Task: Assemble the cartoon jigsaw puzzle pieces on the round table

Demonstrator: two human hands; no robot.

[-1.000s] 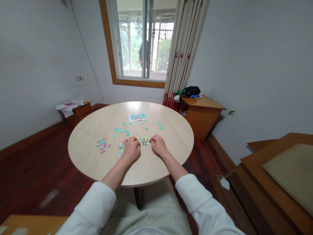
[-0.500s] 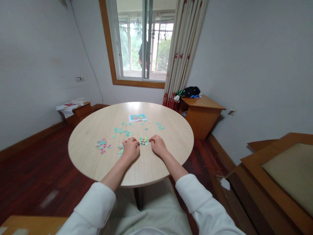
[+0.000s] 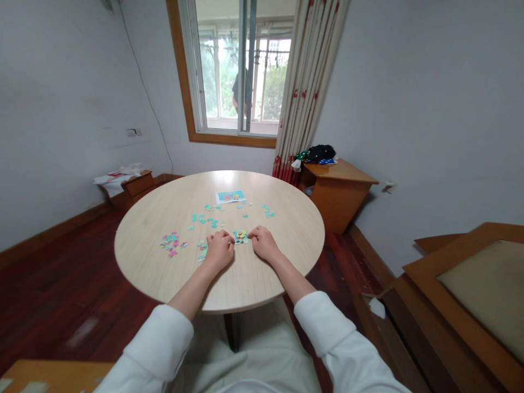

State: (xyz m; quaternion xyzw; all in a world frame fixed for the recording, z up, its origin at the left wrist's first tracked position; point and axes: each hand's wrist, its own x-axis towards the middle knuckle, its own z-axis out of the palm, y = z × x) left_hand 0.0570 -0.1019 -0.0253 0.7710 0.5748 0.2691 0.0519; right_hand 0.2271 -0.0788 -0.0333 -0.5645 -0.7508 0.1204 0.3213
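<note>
A small joined section of jigsaw puzzle (image 3: 240,236) with a yellow cartoon figure lies flat on the round table (image 3: 241,284). My left hand (image 3: 221,247) is closed, its curled fingers at the section's left edge. From the other side, my right hand (image 3: 264,242) pinches at the right edge with thumb and forefinger together. Its fingertips touch the section or nearly so. Loose pieces (image 3: 202,246) lie against the left hand, partly covered by it. Teal loose pieces (image 3: 200,218) are scattered beyond the hands, and pink ones (image 3: 170,242) form a heap at the left.
Behind the pieces lies a printed picture sheet (image 3: 230,197). A wooden cabinet (image 3: 339,191) with dark cloth on top stands at the back right. At the right is a wooden chair (image 3: 470,284). Through the window (image 3: 241,71), a person is partly visible.
The joined puzzle section has shifted or turned very slightly between my hands. My right fingers have edged a little closer to it. The rest looks the same.
</note>
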